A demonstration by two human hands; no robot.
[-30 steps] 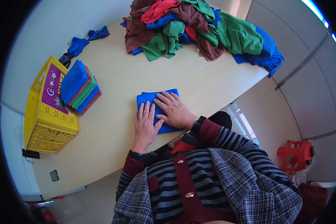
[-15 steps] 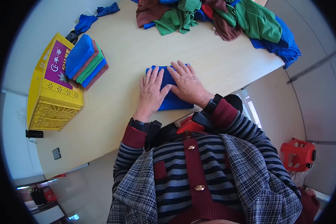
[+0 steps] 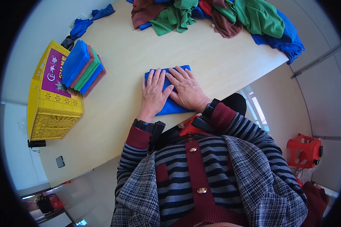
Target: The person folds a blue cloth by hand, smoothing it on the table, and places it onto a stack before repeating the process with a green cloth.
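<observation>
A blue cloth (image 3: 173,107), folded into a flat rectangle, lies on the table in front of me. My left hand (image 3: 154,92) rests palm down on its left part, fingers stretched out. My right hand (image 3: 187,90) lies flat across its upper right part, fingers extended and a little spread. The thumb of my left hand comes close to the edge of my right hand. Both hands cover much of the cloth, and its edges show around them.
A stack of folded blue, brown and green cloths (image 3: 76,62) leans by a yellow basket (image 3: 57,120) on the left. Loose cloths (image 3: 262,19) are heaped at the far edge. A phone (image 3: 60,161) lies at lower left. A red stool (image 3: 304,150) stands on the floor at right.
The view has shifted slightly. Both hands stay flat on the blue cloth, my right hand a little lower and closer to the left; the cloth now looks slightly rotated.
</observation>
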